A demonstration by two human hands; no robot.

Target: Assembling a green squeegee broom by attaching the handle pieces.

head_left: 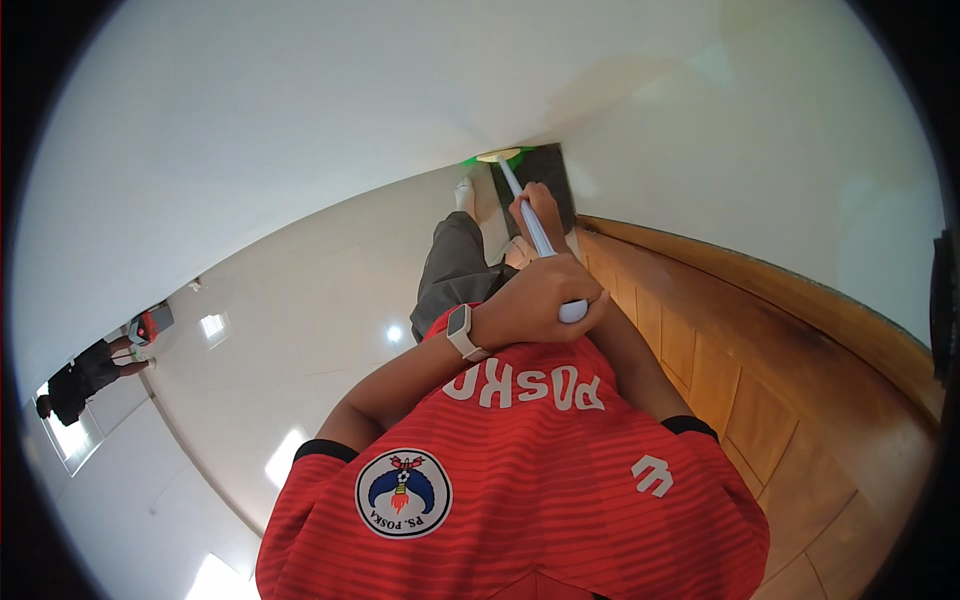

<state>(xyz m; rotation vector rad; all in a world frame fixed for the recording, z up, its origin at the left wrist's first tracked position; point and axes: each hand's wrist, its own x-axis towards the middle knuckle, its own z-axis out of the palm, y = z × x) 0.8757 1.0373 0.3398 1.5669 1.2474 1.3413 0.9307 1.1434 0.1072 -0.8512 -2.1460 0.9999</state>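
Note:
Both my hands are closed around the pale handle (538, 232) of a broom. My left hand (540, 297), with a light-strapped watch (461, 331) on its wrist, wraps the handle just below its rounded top end. Farther down the shaft, my right hand (541, 207) has its fingers round it. The handle slants away to a cream broom head (499, 155) with green bristles at both sides. That head is low against the white wall, at the far edge of a dark mat or floor panel (552, 183).
Wooden panelling (735, 385) with a ledge runs along my right. White walls (300, 120) rise ahead and to the right. Glossy light tiles (300, 300) cover the floor at left. Another person (85, 380) in dark clothes is at the far left, beside a red and grey object (151, 325).

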